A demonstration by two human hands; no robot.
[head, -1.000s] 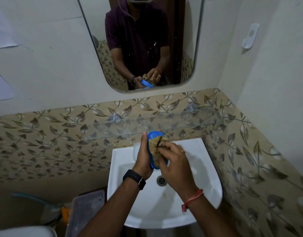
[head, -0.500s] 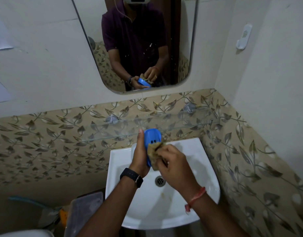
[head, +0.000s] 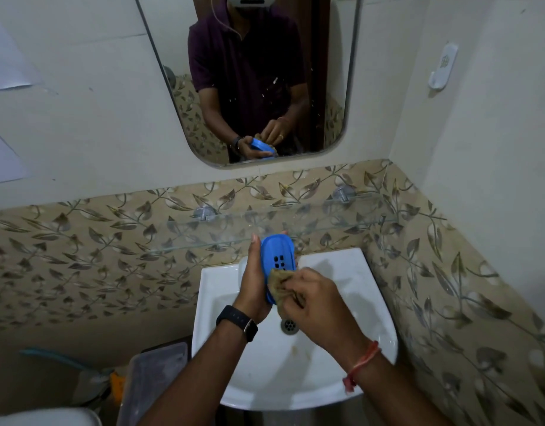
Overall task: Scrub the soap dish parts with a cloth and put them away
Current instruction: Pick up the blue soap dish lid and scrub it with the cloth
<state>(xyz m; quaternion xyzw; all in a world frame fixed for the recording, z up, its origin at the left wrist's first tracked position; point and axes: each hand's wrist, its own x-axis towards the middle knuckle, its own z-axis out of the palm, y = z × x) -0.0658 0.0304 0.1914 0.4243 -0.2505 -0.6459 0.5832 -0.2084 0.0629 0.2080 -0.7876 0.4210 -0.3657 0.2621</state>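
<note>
Low in the frame sits a white sink (head: 351, 358). Above its drain (head: 289, 326), at centre frame, the right hand (head: 314, 305) pinches a tan cloth (head: 279, 281) against a blue soap dish part (head: 277, 253). The left hand (head: 252, 284) grips that part upright. Beyond, a glass shelf (head: 326, 224) and a mirror (head: 335, 87) occupy the upper frame.

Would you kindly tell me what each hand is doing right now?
Left hand: holds the blue soap dish part upright over the sink.
Right hand: grips the brown cloth against the dish's lower end.
</note>
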